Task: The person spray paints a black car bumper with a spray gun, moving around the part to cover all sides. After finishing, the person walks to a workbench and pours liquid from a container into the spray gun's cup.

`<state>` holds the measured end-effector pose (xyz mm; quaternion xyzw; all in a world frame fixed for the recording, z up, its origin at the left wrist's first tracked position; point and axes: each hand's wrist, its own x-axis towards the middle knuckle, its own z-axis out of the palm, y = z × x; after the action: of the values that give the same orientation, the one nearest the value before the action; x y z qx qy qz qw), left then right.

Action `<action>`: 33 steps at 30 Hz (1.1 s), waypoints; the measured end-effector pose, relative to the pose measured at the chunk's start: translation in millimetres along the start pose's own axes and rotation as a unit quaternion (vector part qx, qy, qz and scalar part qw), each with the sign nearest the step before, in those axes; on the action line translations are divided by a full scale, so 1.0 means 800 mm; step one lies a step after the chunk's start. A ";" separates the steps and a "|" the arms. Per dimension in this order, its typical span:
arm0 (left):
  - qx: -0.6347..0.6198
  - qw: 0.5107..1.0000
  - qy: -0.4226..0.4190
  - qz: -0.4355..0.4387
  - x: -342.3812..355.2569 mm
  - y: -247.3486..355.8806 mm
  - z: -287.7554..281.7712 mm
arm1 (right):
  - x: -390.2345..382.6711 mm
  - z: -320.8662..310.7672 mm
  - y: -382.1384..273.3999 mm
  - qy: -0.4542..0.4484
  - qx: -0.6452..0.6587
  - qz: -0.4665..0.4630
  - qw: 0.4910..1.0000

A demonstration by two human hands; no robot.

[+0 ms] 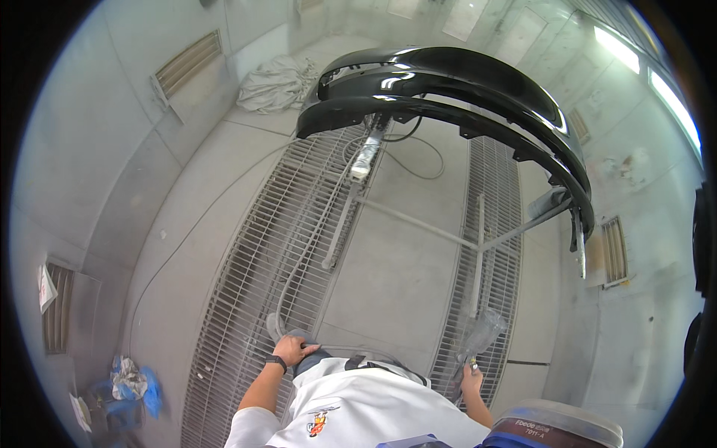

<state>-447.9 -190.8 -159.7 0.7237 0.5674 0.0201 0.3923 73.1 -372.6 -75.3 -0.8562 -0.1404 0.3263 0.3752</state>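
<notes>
At the lower right, my right hand is closed around a spray gun with a cloudy, see-through paint cup. My left hand, a dark band at its wrist, is by my hip, its fingers curled on a grey air hose. The hose crosses my waist toward the gun side. Beyond both hands, a glossy black car bumper rests on a metal stand, apart from the gun. Part of the stand's upright is wrapped in foil.
Floor gratings run on either side of a pale floor panel. The hose loops under the bumper. Crumpled sheeting lies by the back left wall; a blue bag sits lower left. A round cartridge fills the bottom right edge.
</notes>
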 end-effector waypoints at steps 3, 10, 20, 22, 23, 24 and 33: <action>-0.009 1.000 0.008 -0.019 0.006 -0.076 -0.033 | -0.010 0.064 -0.033 -0.009 0.002 -0.021 1.000; 0.017 0.999 0.029 0.021 0.011 -0.250 -0.214 | -0.096 0.273 -0.129 -0.080 0.035 -0.025 0.996; 0.087 0.996 0.002 0.012 0.190 -0.392 -0.483 | -0.166 0.558 -0.257 -0.045 0.051 0.012 0.998; 0.110 0.994 -0.017 0.013 0.236 -0.415 -0.523 | -0.156 0.612 -0.270 -0.034 0.062 0.034 0.997; 0.122 0.992 -0.014 -0.004 0.257 -0.423 -0.544 | -0.153 0.638 -0.277 -0.027 0.079 0.051 0.995; 0.118 0.993 -0.023 -0.013 0.277 -0.428 -0.567 | -0.149 0.662 -0.288 -0.023 0.092 0.096 0.991; 0.191 0.974 -0.111 0.051 0.522 -0.418 -0.752 | -0.192 0.809 -0.401 0.136 0.180 0.217 0.950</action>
<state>-854.3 502.8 -115.1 0.8110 0.4761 -0.1488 0.3057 -470.2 127.2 -97.8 -0.8206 0.1623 0.3007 0.4581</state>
